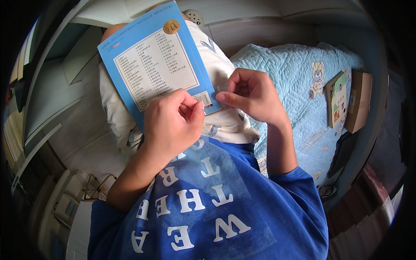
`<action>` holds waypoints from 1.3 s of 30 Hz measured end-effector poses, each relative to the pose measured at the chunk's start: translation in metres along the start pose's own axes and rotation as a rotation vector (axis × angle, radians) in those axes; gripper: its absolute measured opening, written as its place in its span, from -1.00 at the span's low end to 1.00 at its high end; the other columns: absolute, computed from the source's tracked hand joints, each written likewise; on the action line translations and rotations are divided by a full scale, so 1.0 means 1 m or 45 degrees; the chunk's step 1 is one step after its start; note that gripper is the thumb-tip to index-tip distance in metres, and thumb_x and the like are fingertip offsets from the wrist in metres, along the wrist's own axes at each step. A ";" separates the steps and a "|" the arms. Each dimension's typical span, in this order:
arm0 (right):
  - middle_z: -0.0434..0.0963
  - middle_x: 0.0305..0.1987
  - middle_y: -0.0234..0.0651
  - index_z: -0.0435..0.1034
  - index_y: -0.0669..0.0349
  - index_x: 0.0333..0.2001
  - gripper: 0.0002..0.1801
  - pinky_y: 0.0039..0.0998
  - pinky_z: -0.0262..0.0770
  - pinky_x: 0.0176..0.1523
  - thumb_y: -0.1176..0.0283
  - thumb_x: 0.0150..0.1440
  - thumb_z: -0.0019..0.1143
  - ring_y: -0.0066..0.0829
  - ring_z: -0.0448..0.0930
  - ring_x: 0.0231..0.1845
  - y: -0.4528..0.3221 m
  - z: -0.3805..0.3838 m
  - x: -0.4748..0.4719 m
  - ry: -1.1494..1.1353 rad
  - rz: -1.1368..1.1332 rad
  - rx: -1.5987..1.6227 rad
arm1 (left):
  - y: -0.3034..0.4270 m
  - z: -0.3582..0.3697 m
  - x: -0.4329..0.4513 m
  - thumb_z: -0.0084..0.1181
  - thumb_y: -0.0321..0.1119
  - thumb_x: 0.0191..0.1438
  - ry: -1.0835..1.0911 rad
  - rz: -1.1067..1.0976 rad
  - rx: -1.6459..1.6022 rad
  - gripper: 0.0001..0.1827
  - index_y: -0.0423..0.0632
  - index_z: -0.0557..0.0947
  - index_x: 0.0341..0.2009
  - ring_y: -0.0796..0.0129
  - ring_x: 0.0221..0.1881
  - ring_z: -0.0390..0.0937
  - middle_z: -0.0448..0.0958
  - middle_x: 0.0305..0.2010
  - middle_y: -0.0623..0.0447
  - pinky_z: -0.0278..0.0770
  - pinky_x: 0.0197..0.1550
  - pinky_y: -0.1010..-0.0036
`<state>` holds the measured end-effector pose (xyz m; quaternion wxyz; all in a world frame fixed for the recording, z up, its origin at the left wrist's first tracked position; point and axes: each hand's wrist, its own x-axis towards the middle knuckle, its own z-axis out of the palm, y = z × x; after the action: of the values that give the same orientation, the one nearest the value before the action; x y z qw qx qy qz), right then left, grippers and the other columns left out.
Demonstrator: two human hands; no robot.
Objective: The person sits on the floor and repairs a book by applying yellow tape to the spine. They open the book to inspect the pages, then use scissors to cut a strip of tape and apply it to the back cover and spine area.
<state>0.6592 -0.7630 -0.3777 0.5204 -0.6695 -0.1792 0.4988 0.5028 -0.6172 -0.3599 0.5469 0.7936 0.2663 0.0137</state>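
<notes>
A blue paperback book (156, 61) lies across my lap with its printed back cover up, showing a framed list, a gold seal and a barcode. Over the book's lower edge is my left hand (175, 118), thumb and fingertips pinched together; whether something thin is between them I cannot tell. Just right of the book's lower right corner, my right hand (248, 94) has thumb and index finger drawn together at what looks like a small piece of clear film (222, 87). The film is hard to make out, and its far extent cannot be seen.
To the right is a light blue quilt (286, 84) with bear prints. On it lie a green-edged book (338, 99), a cardboard box (359, 100) and a dark flat object (340, 152). White furniture (48, 97) stands at the left. A perforated clog (194, 18) shows beyond my knees.
</notes>
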 end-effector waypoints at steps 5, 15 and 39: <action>0.47 -0.57 -0.53 0.39 0.27 -0.52 -0.74 -0.69 0.33 -0.48 0.51 0.04 0.41 -0.81 0.44 -0.53 0.002 0.001 0.000 0.008 -0.010 0.031 | 0.000 0.000 0.000 0.21 -0.55 0.07 -0.003 0.005 0.030 -0.84 -0.25 0.53 -0.52 0.63 -0.64 0.46 0.53 -0.65 0.08 0.35 -0.59 0.65; 0.47 -0.59 -0.53 0.40 0.27 -0.52 -0.74 -0.70 0.33 -0.48 0.49 0.02 0.42 -0.80 0.44 -0.55 0.001 0.001 0.000 0.014 0.032 -0.023 | 0.005 0.000 0.002 0.26 -0.47 0.04 0.031 0.040 0.246 -0.79 -0.19 0.52 -0.55 0.41 -0.69 0.52 0.52 -0.70 0.03 0.39 -0.59 0.53; 0.46 -0.58 -0.54 0.39 0.26 -0.52 -0.75 -0.68 0.29 -0.49 0.49 0.05 0.39 -0.80 0.43 -0.55 -0.002 0.001 0.002 -0.019 0.045 -0.034 | 0.008 -0.023 0.021 0.49 -0.01 -0.12 -0.066 -0.097 0.609 -0.42 -0.22 0.54 -0.78 0.44 -0.80 0.33 0.41 -0.84 0.03 0.26 -0.68 0.49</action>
<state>0.6595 -0.7606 -0.3770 0.5012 -0.6756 -0.1780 0.5105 0.5167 -0.5905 -0.3494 0.3503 0.8900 0.2775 -0.0906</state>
